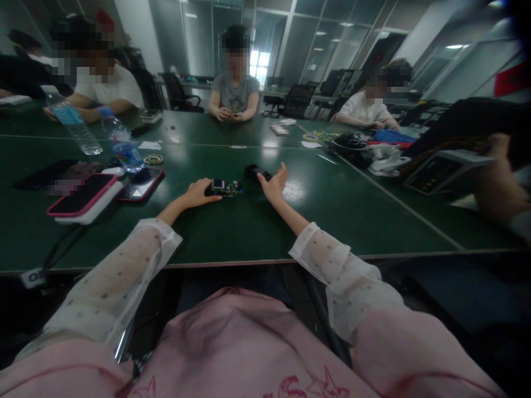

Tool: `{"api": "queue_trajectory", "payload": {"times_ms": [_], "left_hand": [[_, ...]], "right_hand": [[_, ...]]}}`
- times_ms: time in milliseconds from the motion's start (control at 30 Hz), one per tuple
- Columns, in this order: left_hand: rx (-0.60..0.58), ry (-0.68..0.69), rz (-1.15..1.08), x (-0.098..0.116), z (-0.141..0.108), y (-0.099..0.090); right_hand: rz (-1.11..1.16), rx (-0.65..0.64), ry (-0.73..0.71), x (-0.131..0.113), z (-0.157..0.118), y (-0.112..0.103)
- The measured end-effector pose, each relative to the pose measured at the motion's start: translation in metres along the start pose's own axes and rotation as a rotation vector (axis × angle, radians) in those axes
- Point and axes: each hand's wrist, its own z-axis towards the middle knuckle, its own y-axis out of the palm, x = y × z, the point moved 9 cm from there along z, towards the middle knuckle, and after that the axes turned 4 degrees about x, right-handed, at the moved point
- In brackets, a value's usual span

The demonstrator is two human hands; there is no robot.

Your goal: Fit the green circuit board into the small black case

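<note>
The circuit board (232,189) lies on the green table (232,232), in front of the person and between the two hands, with its components and a small screen (218,184) facing up. The left hand (197,193) is closed around the board's left end, thumb along the near edge and fingers at the side. Just beyond the board's right end, and apart from it, sits a black case (251,170). The right hand (274,187) is open beside this case, its thumb over the case's near end and its other fingers spread up and away. As things stand, board and case are two separate pieces, and the board's parts are uncovered. Nothing shows the two joined; whether any work on either is finished cannot be told, as the view is too small and soft to read connections or the screen. To the left are a red-edged phone (141,184) and a water bottle (126,152); farther off to the right lies a thin pen-like object (327,160). Across the table, another person (235,94) holds something small in both hands.
</note>
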Motion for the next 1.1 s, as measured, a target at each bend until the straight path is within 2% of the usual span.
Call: {"api": "queue_trajectory", "payload": {"times_ms": [267, 567, 767, 833, 933, 1000, 1100], "left_hand": [[-0.005, -0.003, -0.009, 0.0, 0.0, 0.0], [-0.007, -0.003, 0.004, 0.001, 0.0, 0.0], [0.009, 0.002, 0.021, -0.002, 0.002, 0.001], [0.007, 0.006, 0.025, -0.001, 0.002, 0.001], [0.011, 0.004, 0.029, -0.001, 0.002, 0.0], [0.009, -0.006, 0.027, -0.001, 0.001, 0.0], [0.007, -0.019, 0.019, -0.004, 0.002, 0.002]], "right_hand": [[-0.009, 0.024, -0.051, -0.006, -0.001, -0.005], [-0.033, -0.126, -0.042, -0.002, -0.004, 0.009], [0.031, -0.142, -0.095, -0.001, 0.002, 0.014], [0.122, -0.143, -0.151, -0.011, 0.002, 0.015], [0.318, -0.186, -0.296, -0.04, -0.007, 0.014], [0.438, -0.263, -0.39, -0.062, -0.019, 0.012], [0.499, -0.384, -0.498, -0.087, -0.039, 0.01]]}}
